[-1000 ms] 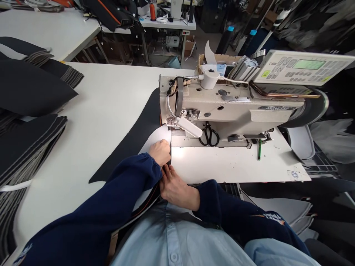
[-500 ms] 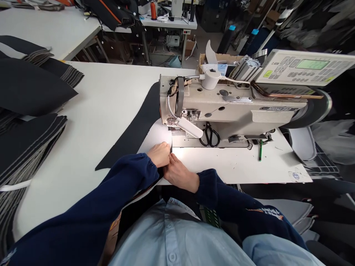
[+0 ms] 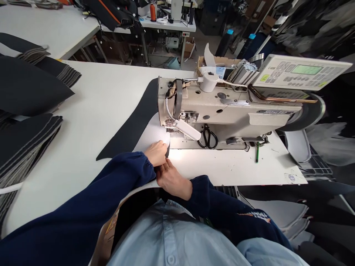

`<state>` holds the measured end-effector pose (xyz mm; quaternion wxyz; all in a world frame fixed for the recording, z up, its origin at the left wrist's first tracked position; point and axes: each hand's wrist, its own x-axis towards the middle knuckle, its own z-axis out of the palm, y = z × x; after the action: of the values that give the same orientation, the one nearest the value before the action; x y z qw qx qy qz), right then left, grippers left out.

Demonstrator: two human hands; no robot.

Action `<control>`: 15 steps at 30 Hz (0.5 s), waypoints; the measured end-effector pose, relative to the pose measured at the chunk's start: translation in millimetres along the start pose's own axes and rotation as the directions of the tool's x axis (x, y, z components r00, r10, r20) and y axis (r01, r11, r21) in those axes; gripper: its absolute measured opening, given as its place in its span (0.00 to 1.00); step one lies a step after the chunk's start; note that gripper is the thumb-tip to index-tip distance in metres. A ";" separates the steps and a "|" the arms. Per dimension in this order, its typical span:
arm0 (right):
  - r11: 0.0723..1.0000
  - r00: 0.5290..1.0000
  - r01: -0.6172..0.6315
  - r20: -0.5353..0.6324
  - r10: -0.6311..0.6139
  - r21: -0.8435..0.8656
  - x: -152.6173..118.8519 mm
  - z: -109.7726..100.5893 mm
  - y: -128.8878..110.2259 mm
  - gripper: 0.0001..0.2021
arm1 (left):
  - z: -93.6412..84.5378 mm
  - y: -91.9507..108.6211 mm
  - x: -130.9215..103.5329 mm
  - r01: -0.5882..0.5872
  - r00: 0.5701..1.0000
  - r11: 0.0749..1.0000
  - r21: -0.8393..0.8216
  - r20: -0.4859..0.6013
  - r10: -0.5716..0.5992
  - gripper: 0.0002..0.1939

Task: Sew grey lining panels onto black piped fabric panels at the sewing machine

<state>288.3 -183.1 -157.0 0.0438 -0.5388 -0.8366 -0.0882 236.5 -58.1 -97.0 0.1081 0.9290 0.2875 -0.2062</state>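
Note:
A dark fabric panel (image 3: 130, 120) with a white piece (image 3: 149, 133) on top lies on the table, its right edge reaching under the head of the sewing machine (image 3: 210, 99). Close in front of the needle area, my left hand (image 3: 156, 152) is closed with its fingers pressed on the white piece near that edge. Just below it, my right hand (image 3: 172, 178) pinches the dark edge of the panel by the table's front. The two hands nearly touch. My sleeve covers part of the panel, and the needle itself is hidden behind the white lamp (image 3: 187, 129).
Black scissors (image 3: 207, 137) lie on the machine bed, with a green pen-like stick (image 3: 257, 152) farther right. Stacks of dark cut panels (image 3: 30, 85) cover the table's left side. A control panel (image 3: 301, 72) stands over the machine; a box (image 3: 222, 61) sits behind it.
My right hand has moved slightly down and left along the edge, and my left hand slightly left. More of the dark edge shows between the hands and the machine. The view has shifted a little.

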 end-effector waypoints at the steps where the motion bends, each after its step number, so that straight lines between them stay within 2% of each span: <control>1: 1.000 1.000 0.001 0.011 -0.001 0.012 2.1 -0.2 3.3 0.12 | 0.9 0.2 -1.9 0.000 1.000 1.000 0.006 -0.003 0.000 0.16; 5: 0.998 0.999 -0.020 0.049 0.017 0.058 7.7 -3.7 3.9 0.11 | 3.6 0.7 3.8 0.001 0.999 0.999 0.046 -0.041 0.001 0.16; 8: 0.996 0.999 -0.033 0.006 0.033 0.080 9.6 -3.8 -5.5 0.11 | 2.9 -1.4 14.8 0.000 0.997 0.998 0.065 -0.072 0.005 0.16; 11: 0.994 0.997 -0.061 -0.045 0.065 0.089 11.3 2.3 -9.5 0.12 | 1.4 -4.7 19.2 0.003 0.996 0.998 0.061 -0.089 0.003 0.17; 15: 0.995 0.997 -0.061 -0.036 0.064 0.075 15.5 14.1 1.9 0.11 | 1.5 -6.4 12.8 -0.022 0.998 0.998 0.060 -0.056 0.026 0.16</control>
<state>283.9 -165.8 -168.0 0.0823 -0.5611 -0.8210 -0.0663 241.9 -47.2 -104.6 0.0749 0.9407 0.2731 -0.1868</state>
